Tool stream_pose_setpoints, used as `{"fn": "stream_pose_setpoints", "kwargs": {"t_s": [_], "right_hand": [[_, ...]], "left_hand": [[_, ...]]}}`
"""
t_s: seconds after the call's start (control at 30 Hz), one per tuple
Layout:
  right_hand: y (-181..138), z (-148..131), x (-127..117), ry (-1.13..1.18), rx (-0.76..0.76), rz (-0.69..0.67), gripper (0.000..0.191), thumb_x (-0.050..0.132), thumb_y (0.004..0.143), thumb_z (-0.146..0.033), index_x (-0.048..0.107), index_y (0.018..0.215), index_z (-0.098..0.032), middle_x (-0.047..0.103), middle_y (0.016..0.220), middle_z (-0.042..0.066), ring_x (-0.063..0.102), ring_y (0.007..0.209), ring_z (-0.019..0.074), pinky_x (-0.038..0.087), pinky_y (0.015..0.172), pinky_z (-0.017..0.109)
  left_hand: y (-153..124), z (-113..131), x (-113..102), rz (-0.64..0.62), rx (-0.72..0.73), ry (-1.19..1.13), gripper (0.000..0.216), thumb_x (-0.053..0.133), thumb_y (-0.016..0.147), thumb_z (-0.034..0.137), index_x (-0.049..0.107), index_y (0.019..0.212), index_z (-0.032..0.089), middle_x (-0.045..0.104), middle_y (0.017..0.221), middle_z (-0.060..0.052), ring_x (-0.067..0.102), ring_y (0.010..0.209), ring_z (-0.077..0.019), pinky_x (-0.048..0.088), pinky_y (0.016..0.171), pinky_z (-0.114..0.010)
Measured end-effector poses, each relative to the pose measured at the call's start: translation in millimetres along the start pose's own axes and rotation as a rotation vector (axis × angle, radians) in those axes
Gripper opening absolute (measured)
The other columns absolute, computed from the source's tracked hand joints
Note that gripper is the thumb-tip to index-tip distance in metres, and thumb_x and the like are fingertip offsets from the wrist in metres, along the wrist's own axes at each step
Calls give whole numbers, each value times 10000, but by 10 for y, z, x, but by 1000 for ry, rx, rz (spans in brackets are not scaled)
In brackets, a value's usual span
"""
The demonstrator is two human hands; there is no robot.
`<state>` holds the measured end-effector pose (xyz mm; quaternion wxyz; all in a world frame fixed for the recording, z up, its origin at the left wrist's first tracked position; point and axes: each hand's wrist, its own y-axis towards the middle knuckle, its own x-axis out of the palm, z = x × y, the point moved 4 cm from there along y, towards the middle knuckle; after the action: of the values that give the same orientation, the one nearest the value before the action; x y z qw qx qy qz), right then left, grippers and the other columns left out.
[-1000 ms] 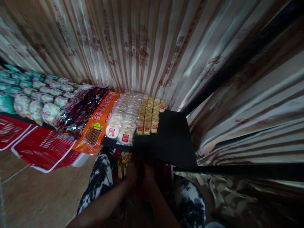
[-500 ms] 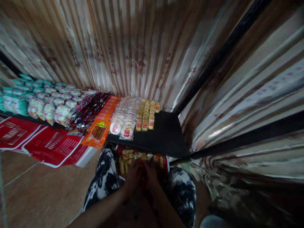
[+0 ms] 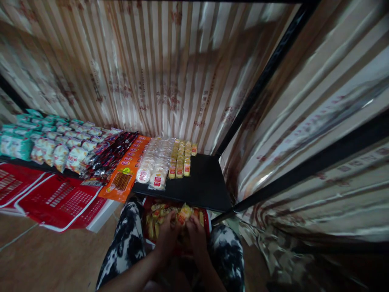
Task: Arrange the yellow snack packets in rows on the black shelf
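While the right hand [image 3: 197, 233] pinches a yellow-wrapped snack packet [image 3: 184, 213] by its near edge, the left hand [image 3: 165, 235] sits just beside it, fingers curled, and whether they hold anything I cannot tell. That packet is up above the red box [image 3: 209, 223], between two knees in black-and-white trousers [image 3: 124, 235], with more golden packets [image 3: 151, 228] inside! Just beyond runs the black shelf [image 3: 205, 186]: small yellow packs [image 3: 180, 160] in rows, then, going left, clear-wrapped round white crackers [image 3: 156, 162], an orange snack bag [image 3: 123, 176], dark glossy packets [image 3: 112, 156], and teal packs [image 3: 18, 144] at the far end, a pleated curtain [image 3: 170, 73] behind.
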<state>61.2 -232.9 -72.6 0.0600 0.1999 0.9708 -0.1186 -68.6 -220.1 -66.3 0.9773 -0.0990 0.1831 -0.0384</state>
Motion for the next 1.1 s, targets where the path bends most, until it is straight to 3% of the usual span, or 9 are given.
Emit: {"fn": "stream_pose_setpoints", "kwargs": {"t_s": [0.13,0.23,0.43,0.53,0.63,0.8,1.1], "right_hand": [[107,-126,-64,112,-52,-84,341,560,670,-424,639,906,-191,687,898,72,633,853,232,507,748,319],[229,-171,-141,148,-72,-33,419,591,660,-444,615,986,-182,680,953,94,641,865,230,515,765,325],[527,-211,-220,175,-24,-31,499,598,662,-464,572,1063,-168,688,907,86,659,789,223,541,656,317],[756,-300,-295,151,-63,40,512,612,640,-461,590,1045,-148,693,874,86,657,781,220,538,661,308],[1050,-414,-365,77,-143,110,499,593,632,-469,616,1002,-134,696,869,97,654,779,214,526,715,311],[1628,-475,-381,-26,-190,132,495,544,661,-462,616,1015,-123,694,889,115,651,783,219,514,722,321],[2548,-676,-255,-166,-330,92,408,488,683,-388,638,980,-153,690,900,82,631,795,216,490,733,322]], "left_hand": [[154,179,114,-144,-14,-140,271,459,739,181,566,987,158,676,906,-37,625,801,-152,485,760,-247],[274,345,189,-139,16,-211,204,464,729,187,582,889,139,670,828,-38,611,683,-133,492,647,-231],[604,473,475,-94,6,-233,214,475,756,241,559,915,125,638,806,-46,559,549,-98,448,498,-202],[790,579,594,-84,41,-176,228,442,783,215,565,955,130,635,885,-62,580,597,-100,479,574,-215],[933,810,644,-49,104,-72,307,419,799,182,545,1074,132,612,1034,-97,610,792,-139,492,746,-248],[1142,1206,739,30,155,11,392,396,809,139,510,1183,112,493,1278,-125,460,1180,-174,338,1025,-266],[1916,1331,1092,-5,113,59,424,361,859,172,467,1259,81,392,1382,-129,338,1291,-185,238,1103,-288]]}}
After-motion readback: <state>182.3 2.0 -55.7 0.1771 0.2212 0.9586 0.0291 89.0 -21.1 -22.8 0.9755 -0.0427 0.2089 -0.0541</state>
